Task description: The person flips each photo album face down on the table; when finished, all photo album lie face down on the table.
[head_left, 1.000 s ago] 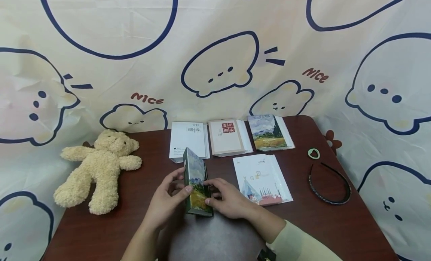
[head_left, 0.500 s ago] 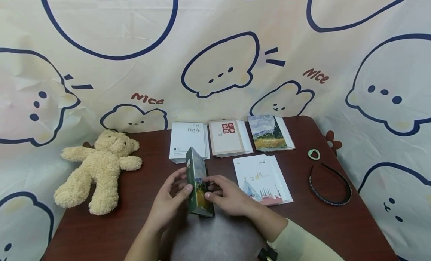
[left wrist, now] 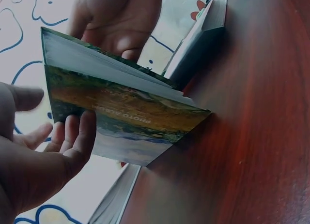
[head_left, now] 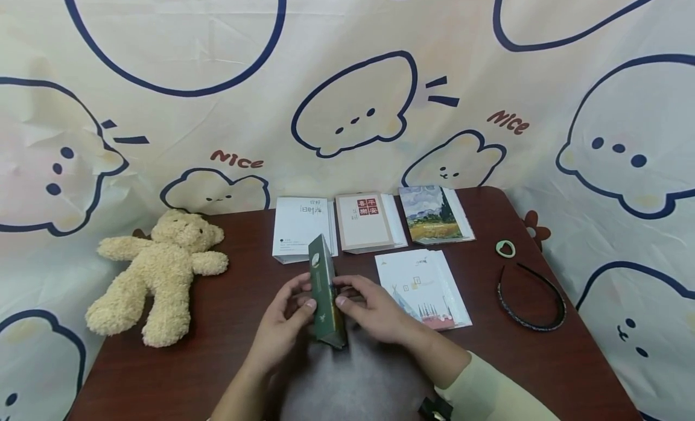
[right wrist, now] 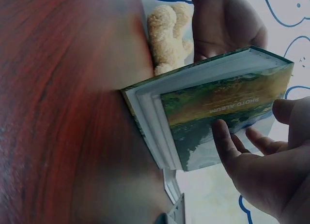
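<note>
Upright between my two hands is a photo album [head_left: 324, 294], its dark green spine turned toward me. A painted landscape and the words PHOTO ALBUM show on its cover in both wrist views. My left hand [head_left: 279, 327] holds it from the left, curled fingertips on one cover and the thumb by the spine. From the other side my right hand [head_left: 377, 312] holds it, fingers on the opposite cover and thumb near the spine. The album's page edges [right wrist: 157, 122] face away from me, slightly apart. Its lower edge is close to the tabletop.
Behind stand a white album [head_left: 301, 228], a beige album [head_left: 365, 225] and a landscape album [head_left: 431, 216]. A tent-patterned album [head_left: 418, 288] lies right of my hands. The teddy bear [head_left: 168, 270] is at left; a green ring [head_left: 505, 248] and headband [head_left: 543, 324] are at right.
Both hands have turned the album so that its spine faces me and its painted cover has swung out of the head view. The hands moved slightly right; the other things stayed put.
</note>
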### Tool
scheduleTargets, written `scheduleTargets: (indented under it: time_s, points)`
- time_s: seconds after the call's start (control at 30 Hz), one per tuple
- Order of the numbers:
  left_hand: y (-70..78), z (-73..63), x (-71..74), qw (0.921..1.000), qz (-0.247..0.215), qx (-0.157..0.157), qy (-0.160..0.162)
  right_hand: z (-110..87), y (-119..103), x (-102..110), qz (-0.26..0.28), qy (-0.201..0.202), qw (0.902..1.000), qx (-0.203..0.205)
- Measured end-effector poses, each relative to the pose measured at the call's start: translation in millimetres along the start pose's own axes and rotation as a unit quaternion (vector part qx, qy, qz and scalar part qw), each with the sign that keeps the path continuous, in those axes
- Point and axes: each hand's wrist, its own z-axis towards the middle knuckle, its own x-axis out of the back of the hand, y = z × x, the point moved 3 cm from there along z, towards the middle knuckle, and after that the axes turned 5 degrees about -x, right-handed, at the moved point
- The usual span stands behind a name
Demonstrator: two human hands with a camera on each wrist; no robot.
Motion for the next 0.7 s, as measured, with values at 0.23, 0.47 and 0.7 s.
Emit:
scheduleTargets:
  time_s: [0.23, 0.47, 0.7]
  points:
    - [-6.0, 1.4, -9.6, 0.9997, 0.020, -0.011, -0.008, -4.8, -6, 13, 0.032, 0.006, 0.9994, 0.005]
    - [-14.6, 2.3, -24.5, 0.9991, 0.026, -0.013, -0.032, -9.6, -4, 26, 0.050, 0.015, 0.9986, 0.000]
    - [-22.1, 4.6, -33.2, 0.9949, 0.089, -0.034, -0.034, -13.3, -2, 35, 0.053, 0.030, 0.9980, -0.013]
